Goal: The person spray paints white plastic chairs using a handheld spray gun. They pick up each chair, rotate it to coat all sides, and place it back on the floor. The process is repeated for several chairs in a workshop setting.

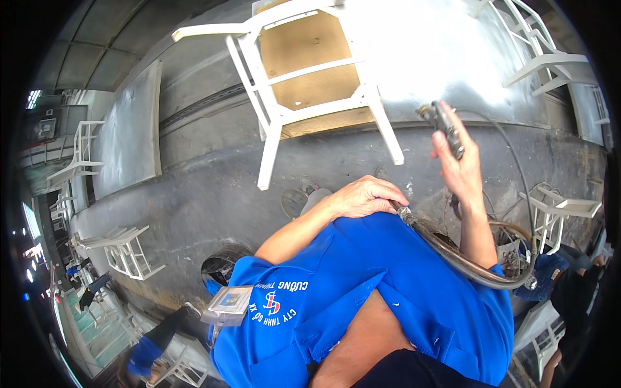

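Note:
My right hand [463, 165] is raised, its fingers around a dark metal spray gun [445, 129] whose brass-coloured nozzle points left. A thin dark hose [511, 143] curves away from the gun. At my waist, my left hand [365, 197] is closed over the end of a thicker brown hose [446, 251], beside a metal fitting [405, 213]. That hose loops past my right forearm. Ahead stands a white chair frame [277, 119] with its legs toward me, touched by neither hand. A tan board [317, 52] shows through the frame.
Bright metal panels [132, 129] line the far side. White chairs stand at the left [123, 249], the upper right [550, 64] and the right [559, 207]. Another person in blue [147, 352] is at the lower left; a person in dark clothing [572, 291] is at the right.

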`<state>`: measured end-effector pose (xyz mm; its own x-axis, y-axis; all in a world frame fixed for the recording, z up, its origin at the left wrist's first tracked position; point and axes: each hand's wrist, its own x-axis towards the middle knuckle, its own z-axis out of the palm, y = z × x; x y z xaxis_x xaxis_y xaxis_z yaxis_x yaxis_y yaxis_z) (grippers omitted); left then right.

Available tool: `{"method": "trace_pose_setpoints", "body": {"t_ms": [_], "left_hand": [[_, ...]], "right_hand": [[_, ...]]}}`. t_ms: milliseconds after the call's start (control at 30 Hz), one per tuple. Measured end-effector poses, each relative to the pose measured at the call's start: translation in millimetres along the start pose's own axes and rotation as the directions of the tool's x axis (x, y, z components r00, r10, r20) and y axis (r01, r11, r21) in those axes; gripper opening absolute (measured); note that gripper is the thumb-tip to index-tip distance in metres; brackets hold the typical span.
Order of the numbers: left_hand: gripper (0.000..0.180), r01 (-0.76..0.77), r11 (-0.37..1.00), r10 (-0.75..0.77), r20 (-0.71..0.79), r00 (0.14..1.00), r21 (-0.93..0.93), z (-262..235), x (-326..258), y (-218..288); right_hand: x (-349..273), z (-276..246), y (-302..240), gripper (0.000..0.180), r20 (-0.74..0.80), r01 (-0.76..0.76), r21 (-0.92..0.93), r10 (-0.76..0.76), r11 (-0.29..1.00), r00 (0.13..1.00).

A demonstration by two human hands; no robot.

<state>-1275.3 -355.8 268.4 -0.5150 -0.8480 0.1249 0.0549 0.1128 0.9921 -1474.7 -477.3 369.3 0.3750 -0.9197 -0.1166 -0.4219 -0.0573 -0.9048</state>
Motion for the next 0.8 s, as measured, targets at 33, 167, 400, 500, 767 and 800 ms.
{"method": "trace_pose_setpoints", "body": {"t_ms": [33,167,400,500,767,800], "left_hand": [[0.031,-0.003,1.0,0.003,0.017,1.0,0.004,-8,-15,-1],[0.03,-0.041,0.999,0.041,-0.023,0.999,0.017,-52,-83,1],[0.028,-0.105,0.994,0.1,-0.128,0.987,-0.034,-69,-150,6],[0.028,-0.129,0.992,0.13,-0.14,0.982,0.019,-77,-161,5],[0.034,0.023,0.998,-0.031,-0.155,0.987,-0.055,-87,-181,6],[0.034,0.016,0.996,-0.031,-0.168,0.985,-0.09,-87,-182,6]], "right_hand": [[4,12,-12,0.054,-0.009,-0.013,-0.023,0.012,1.0,1.0],[29,80,-66,0.052,-0.006,0.065,-0.15,-0.067,0.987,0.998],[18,171,-118,0.052,0.25,0.168,-0.089,-0.141,0.982,0.958],[7,190,-128,0.059,0.303,0.196,-0.045,-0.174,0.979,0.937],[-3,176,-132,0.055,0.126,0.114,-0.263,-0.083,0.958,0.989],[-4,173,-135,0.055,0.116,0.09,-0.207,-0.067,0.974,0.991]]}}
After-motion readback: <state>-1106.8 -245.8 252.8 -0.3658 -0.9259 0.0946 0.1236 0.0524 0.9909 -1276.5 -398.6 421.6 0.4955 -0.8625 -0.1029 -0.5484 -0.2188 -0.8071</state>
